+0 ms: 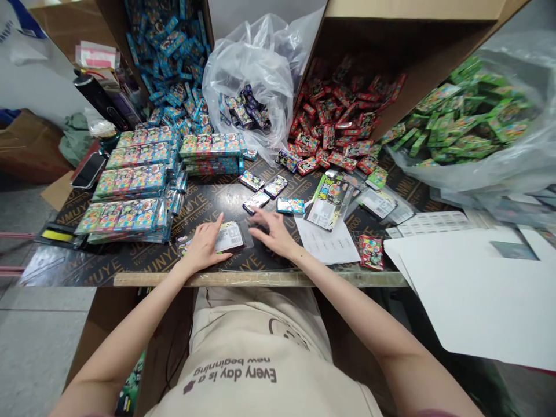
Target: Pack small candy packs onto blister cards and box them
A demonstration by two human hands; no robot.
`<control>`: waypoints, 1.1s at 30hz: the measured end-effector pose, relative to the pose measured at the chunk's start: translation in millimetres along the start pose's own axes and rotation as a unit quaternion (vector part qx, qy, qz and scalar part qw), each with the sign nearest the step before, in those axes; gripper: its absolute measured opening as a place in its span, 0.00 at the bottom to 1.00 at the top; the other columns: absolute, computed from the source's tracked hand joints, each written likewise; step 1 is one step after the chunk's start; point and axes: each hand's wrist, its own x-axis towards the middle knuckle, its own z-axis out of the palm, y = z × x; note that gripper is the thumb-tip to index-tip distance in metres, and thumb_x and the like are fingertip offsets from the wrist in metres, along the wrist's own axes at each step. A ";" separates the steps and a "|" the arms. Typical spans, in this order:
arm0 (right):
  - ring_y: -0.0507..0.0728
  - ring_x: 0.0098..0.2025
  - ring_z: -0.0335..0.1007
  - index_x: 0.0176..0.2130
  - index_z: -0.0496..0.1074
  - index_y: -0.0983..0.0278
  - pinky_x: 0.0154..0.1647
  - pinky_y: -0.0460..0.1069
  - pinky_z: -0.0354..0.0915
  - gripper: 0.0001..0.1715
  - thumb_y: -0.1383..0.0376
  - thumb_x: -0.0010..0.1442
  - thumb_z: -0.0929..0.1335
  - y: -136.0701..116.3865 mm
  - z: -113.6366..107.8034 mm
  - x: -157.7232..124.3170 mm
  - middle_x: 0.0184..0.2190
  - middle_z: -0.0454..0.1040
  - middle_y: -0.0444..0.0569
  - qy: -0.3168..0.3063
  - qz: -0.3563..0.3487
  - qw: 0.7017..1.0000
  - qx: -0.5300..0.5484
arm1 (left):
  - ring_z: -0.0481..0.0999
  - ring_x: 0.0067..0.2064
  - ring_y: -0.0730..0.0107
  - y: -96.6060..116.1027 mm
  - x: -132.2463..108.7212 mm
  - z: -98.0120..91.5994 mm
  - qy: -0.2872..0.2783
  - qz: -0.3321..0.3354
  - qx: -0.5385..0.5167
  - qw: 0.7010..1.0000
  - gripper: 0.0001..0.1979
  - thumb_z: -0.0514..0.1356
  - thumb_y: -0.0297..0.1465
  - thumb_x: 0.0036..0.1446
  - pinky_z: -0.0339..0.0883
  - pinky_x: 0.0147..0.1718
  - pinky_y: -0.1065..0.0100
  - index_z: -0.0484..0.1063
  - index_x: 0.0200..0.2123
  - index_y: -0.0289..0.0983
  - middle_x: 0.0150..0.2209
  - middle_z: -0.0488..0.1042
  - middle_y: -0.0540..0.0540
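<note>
My left hand lies with fingers stretched on a clear plastic packet with a printed card near the table's front edge. My right hand hovers or rests just right of that packet, fingers apart and holding nothing I can see. Its fingertips are close to a small purple-and-white box. Behind that box lie two more small purple boxes, one on the left and one on the right. A blue box sits just beyond my right hand.
Stacks of wrapped multicolour packs stand at left, beside a phone. Behind are heaped blue boxes, a clear bag, red boxes and bagged green boxes. Green card packets, paper and white sheets lie right.
</note>
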 end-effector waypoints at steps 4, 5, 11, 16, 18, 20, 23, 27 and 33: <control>0.73 0.56 0.61 0.61 0.63 0.65 0.56 0.67 0.52 0.45 0.47 0.52 0.72 17.4 -4.4 42.1 0.55 0.69 0.64 0.101 0.035 0.977 -0.186 | 0.65 0.58 0.45 6.5 5.4 -3.5 -0.024 -0.009 0.030 0.999 0.50 0.67 0.45 0.48 0.55 0.58 0.46 0.48 0.68 0.36 0.58 0.67 0.34; 0.74 0.55 0.62 0.59 0.65 0.67 0.55 0.67 0.54 0.42 0.49 0.52 0.72 19.8 -5.6 49.4 0.55 0.69 0.66 0.079 0.025 0.975 -0.208 | 0.64 0.60 0.44 9.3 7.8 -4.7 -0.021 -0.015 0.033 0.999 0.49 0.68 0.46 0.46 0.52 0.59 0.45 0.52 0.67 0.36 0.58 0.66 0.33; 0.62 0.39 0.73 0.46 0.73 0.68 0.42 0.55 0.66 0.18 0.61 0.65 0.60 12.6 -21.9 47.6 0.38 0.78 0.59 0.062 0.009 0.981 -0.183 | 0.64 0.61 0.49 29.1 27.4 -16.3 0.073 -0.105 -0.131 0.983 0.36 0.65 0.46 0.52 0.56 0.59 0.48 0.64 0.61 0.38 0.60 0.65 0.35; 0.56 0.29 0.73 0.45 0.76 0.63 0.33 0.51 0.69 0.23 0.51 0.65 0.60 -9.9 -37.7 18.1 0.33 0.78 0.47 -0.022 0.045 0.989 0.138 | 0.76 0.36 0.64 58.9 45.9 -18.7 0.058 -0.218 -0.489 0.843 0.22 0.66 0.47 0.48 0.68 0.37 0.65 0.78 0.38 0.34 0.35 0.78 0.43; 0.58 0.36 0.74 0.47 0.75 0.61 0.39 0.54 0.71 0.25 0.48 0.64 0.62 -18.0 -38.3 7.1 0.37 0.78 0.49 -0.039 0.034 0.984 0.168 | 0.70 0.25 0.72 69.9 51.5 -16.2 0.025 -0.265 -0.589 0.763 0.21 0.68 0.47 0.43 0.62 0.27 0.70 0.75 0.25 0.33 0.23 0.74 0.48; 0.63 0.50 0.71 0.56 0.69 0.61 0.50 0.58 0.67 0.33 0.45 0.60 0.65 -24.6 -36.1 -2.3 0.51 0.73 0.54 0.022 0.002 0.993 0.119 | 0.65 0.21 0.77 76.5 55.2 -13.6 0.033 -0.305 -0.636 0.708 0.22 0.71 0.47 0.38 0.58 0.23 0.72 0.72 0.20 0.33 0.19 0.70 0.51; 0.68 0.64 0.57 0.65 0.55 0.60 0.62 0.62 0.55 0.51 0.46 0.50 0.73 -31.5 -29.7 -11.8 0.62 0.61 0.58 0.054 -0.075 0.996 0.010 | 0.64 0.21 0.77 77.4 55.4 -12.4 0.051 -0.323 -0.640 0.696 0.23 0.71 0.48 0.37 0.58 0.24 0.71 0.74 0.22 0.32 0.20 0.70 0.50; 0.67 0.57 0.64 0.61 0.60 0.58 0.62 0.62 0.50 0.43 0.55 0.49 0.73 -28.4 -22.7 -15.2 0.54 0.70 0.54 0.049 -0.119 0.989 -0.078 | 0.74 0.34 0.64 62.3 41.8 -18.9 0.061 -0.241 -0.482 0.840 0.27 0.64 0.51 0.48 0.66 0.36 0.64 0.78 0.40 0.33 0.34 0.77 0.42; 0.68 0.55 0.66 0.60 0.61 0.60 0.63 0.65 0.41 0.41 0.54 0.51 0.72 -1.5 -18.0 -16.2 0.54 0.72 0.56 0.048 -0.092 0.983 -0.154 | 0.64 0.58 0.43 21.9 8.5 -17.1 -0.028 -0.073 -0.046 0.996 0.53 0.73 0.45 0.38 0.54 0.57 0.46 0.55 0.66 0.40 0.57 0.66 0.34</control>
